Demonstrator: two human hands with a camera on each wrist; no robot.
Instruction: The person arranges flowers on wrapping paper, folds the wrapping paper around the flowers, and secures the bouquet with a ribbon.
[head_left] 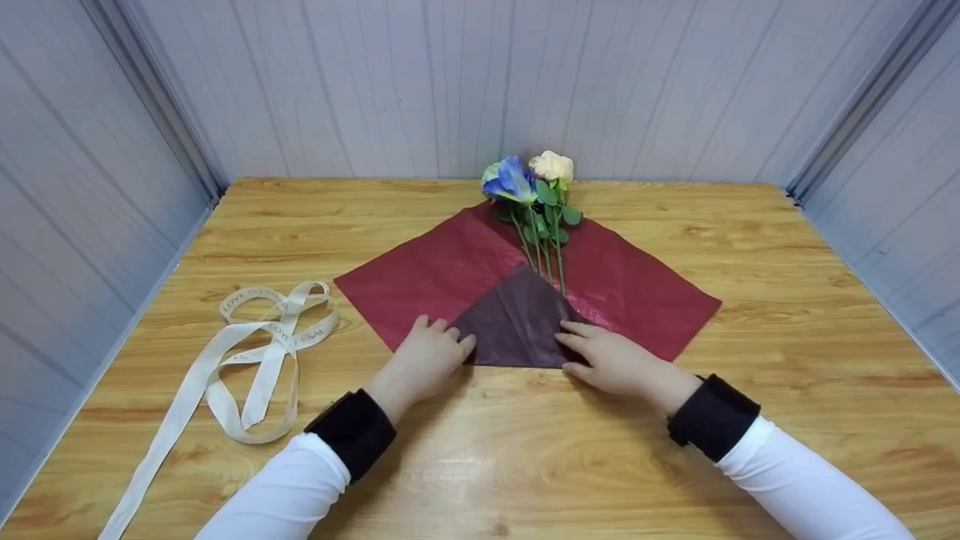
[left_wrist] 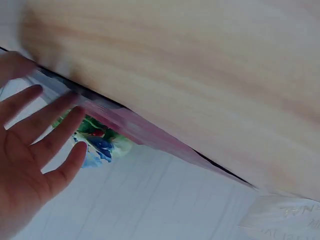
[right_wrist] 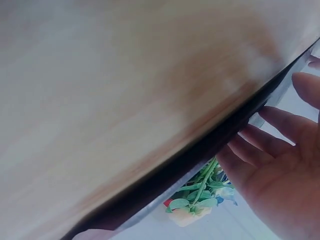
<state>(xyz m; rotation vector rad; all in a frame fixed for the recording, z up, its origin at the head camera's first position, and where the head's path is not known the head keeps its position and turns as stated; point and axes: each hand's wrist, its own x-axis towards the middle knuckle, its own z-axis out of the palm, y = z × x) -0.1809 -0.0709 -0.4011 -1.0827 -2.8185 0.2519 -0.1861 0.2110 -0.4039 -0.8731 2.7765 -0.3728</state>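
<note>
A sheet of dark red wrapping paper [head_left: 420, 274] lies on the table, its near corner folded up as a purplish-brown flap [head_left: 517, 322]. Artificial flowers, a blue one [head_left: 510, 181] and a cream rose [head_left: 553, 166] among them, rest on the sheet, heads past its far edge. The flap covers the lower ends of their green stems [head_left: 546, 247]. My left hand [head_left: 424, 358] is at the flap's left side, fingers extended and spread in the left wrist view. On the flap's right side rest the fingers of my right hand [head_left: 611, 360], stretched out along the paper in the right wrist view.
A cream ribbon with printed lettering [head_left: 199, 375] lies in loose loops on the left of the wooden table [head_left: 787, 322], one tail running toward the front edge. Pale panel walls [head_left: 465, 82] stand behind the table and along both sides.
</note>
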